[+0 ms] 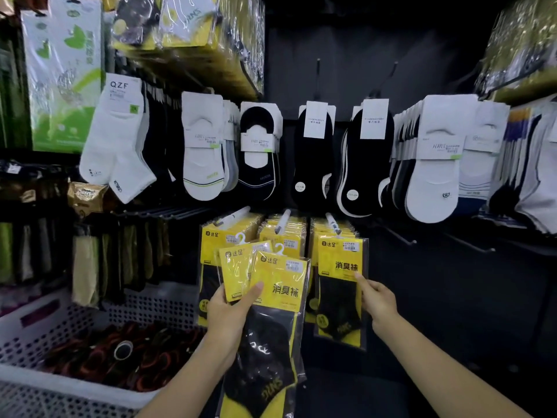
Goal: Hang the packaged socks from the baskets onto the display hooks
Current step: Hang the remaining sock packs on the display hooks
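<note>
My left hand [232, 312] grips two yellow-and-black sock packs [271, 297] by their yellow cards, their white hanger hooks pointing up. The packs overlap in front of the left of three display hooks [238, 214] that carry several matching yellow packs. My right hand [376, 300] pinches the edge of the front pack [340, 285] hanging on the right hook [333, 223]. The middle hook [283, 220] also holds a row of yellow packs.
A white perforated basket [45, 336] at lower left holds dark packaged socks with red trim. White and black no-show socks hang in a row above. Bare hooks [401, 236] jut from the dark panel at right. Dark hosiery packs hang at left.
</note>
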